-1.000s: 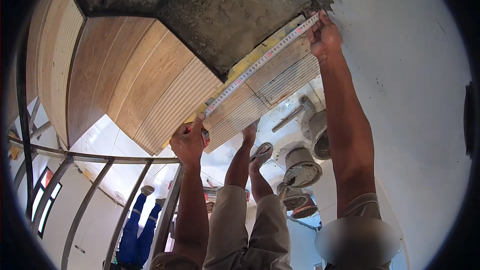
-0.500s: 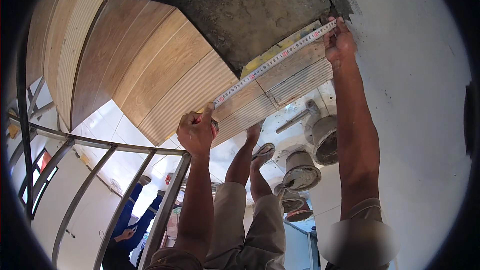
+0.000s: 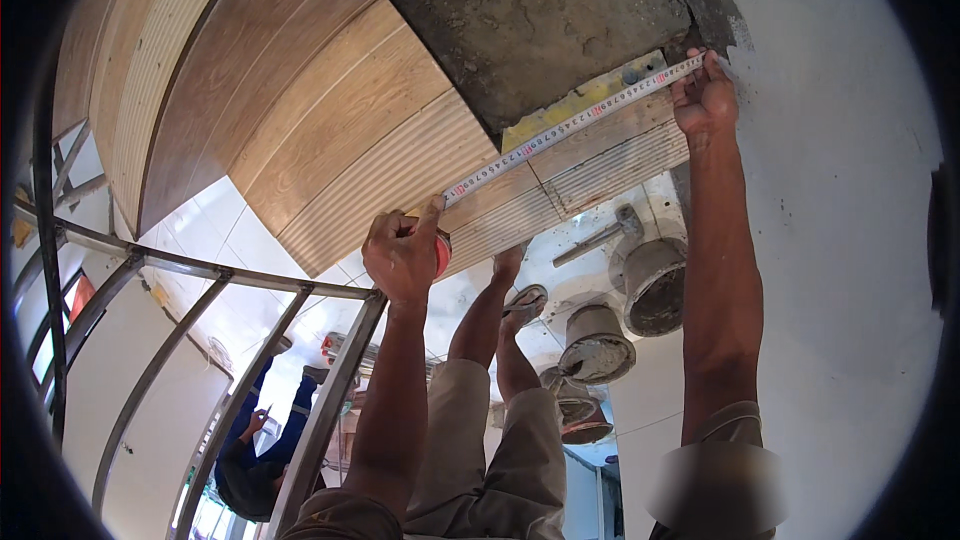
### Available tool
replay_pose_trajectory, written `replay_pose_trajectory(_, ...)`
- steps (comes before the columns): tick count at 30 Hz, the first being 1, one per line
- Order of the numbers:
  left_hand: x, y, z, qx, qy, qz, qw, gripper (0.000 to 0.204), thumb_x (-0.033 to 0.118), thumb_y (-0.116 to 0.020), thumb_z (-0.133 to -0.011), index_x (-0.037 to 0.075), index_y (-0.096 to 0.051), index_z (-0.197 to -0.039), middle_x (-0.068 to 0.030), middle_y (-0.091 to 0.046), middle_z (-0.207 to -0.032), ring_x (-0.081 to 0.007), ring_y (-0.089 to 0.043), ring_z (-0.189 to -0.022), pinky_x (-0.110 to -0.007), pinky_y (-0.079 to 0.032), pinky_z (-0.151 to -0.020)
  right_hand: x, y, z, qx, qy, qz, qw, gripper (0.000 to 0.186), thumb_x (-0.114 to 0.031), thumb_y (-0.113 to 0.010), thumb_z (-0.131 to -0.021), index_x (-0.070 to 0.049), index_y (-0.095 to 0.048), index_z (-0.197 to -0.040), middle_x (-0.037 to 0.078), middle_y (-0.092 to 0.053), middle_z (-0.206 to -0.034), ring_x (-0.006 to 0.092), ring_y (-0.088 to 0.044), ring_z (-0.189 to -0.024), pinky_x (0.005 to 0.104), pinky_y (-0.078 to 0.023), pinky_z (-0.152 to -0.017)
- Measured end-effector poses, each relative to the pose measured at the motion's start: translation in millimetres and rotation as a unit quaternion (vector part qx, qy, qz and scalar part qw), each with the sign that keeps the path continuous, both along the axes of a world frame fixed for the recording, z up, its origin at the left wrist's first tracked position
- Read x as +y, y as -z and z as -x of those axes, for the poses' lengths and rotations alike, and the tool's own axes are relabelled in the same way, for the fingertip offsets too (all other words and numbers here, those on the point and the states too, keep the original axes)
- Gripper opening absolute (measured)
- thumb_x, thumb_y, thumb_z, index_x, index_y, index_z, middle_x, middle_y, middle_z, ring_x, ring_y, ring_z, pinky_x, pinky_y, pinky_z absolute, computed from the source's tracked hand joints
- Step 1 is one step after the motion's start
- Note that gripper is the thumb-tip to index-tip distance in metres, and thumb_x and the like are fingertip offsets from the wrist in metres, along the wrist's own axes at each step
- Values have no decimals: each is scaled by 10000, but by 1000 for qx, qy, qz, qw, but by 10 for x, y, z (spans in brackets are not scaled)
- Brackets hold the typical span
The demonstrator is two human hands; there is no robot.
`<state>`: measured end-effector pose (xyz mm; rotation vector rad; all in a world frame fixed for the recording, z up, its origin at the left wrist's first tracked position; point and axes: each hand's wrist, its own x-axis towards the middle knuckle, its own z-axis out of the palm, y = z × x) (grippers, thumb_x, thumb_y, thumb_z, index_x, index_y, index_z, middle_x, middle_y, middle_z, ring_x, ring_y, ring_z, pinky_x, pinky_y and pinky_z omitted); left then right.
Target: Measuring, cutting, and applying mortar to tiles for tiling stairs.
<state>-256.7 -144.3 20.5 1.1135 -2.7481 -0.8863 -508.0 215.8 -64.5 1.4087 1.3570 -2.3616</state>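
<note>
A tape measure (image 3: pixel 585 119) runs slantwise over a wood-grain stair tread (image 3: pixel 590 147), its white blade drawn out to the wall side. The left hand (image 3: pixel 402 258) is curled around the red case, thumb against the blade where it emerges; the right hand (image 3: pixel 706 100) pinches the far end between thumb and fingers, near the white wall (image 3: pixel 835 200). Held from both ends, the blade probably lies straight and taut instead of sagging. A yellow strip (image 3: pixel 580 101) shows alongside it, perhaps a straightedge.

The tread's ribbed edge likely serves as grip underfoot. Beyond lies a rough mortar bed (image 3: pixel 540 25); to the left, more wood-grain steps (image 3: pixel 330 80) and a metal railing (image 3: pixel 240 275). Below, a hammer-like tool (image 3: pixel 602 238) and mortar-crusted buckets (image 3: pixel 597 348) stand about the pale tiled floor (image 3: pixel 205 215). Past the railing is a co-worker in blue trousers (image 3: pixel 300 408).
</note>
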Motion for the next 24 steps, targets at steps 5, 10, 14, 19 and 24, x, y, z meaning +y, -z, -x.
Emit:
replay_pose_trajectory(5, 3, -1, 9, -7, 18, -5, 1000, 445, 336, -932, -738, 12, -652, -617, -90, -574, -610, -244, -536, -522, -386, -434, -536, -27, 0, -9, 18, 39, 10, 999, 148, -291, -653, -1019, -152, -650, -1070, 5, -695, -940, 134, -605, -742, 266, -505, -579)
replay_pose_trajectory(10, -190, 111, -101, 85, 208, 69, 972, 397, 285, -896, -794, 20, -651, -629, -66, -526, -597, -246, -503, -531, -409, -418, -549, -62, 68, -138, 63, -75, 63, 993, 168, -241, -560, -1015, -129, -677, -970, -20, -589, -733, 112, -501, -536, 267, -369, -429)
replay_pose_trajectory(14, -54, 2, -49, 11, 35, -34, 999, 438, 239, -909, -787, 0, -586, -614, -57, -528, -606, -203, -462, -538, -386, -391, -542, -399, -82, -283, 44, 1, 77, 996, 167, -264, -549, -1060, -138, -645, -1113, 17, -702, -885, 123, -607, -662, 268, -511, -561)
replay_pose_trajectory(19, 30, 66, -35, 6, 16, -65, 998, 463, 231, -917, -787, -1, -563, -600, -55, -508, -601, -174, -441, -543, -368, -377, -533, -378, -182, -348, 25, -16, 26, 999, 227, -335, -560, -1075, -147, -649, -1165, 17, -704, -944, 124, -617, -771, 278, -538, -660)
replay_pose_trajectory(24, -14, 82, -59, 20, 24, -59, 998, 465, 230, -917, -792, 10, -558, -592, -53, -534, -608, -179, -456, -545, -372, -383, -537, -396, -183, -345, 10, -32, 22, 999, 248, -346, -571, -1070, -135, -656, -1171, 12, -702, -966, 122, -603, -796, 275, -525, -666)
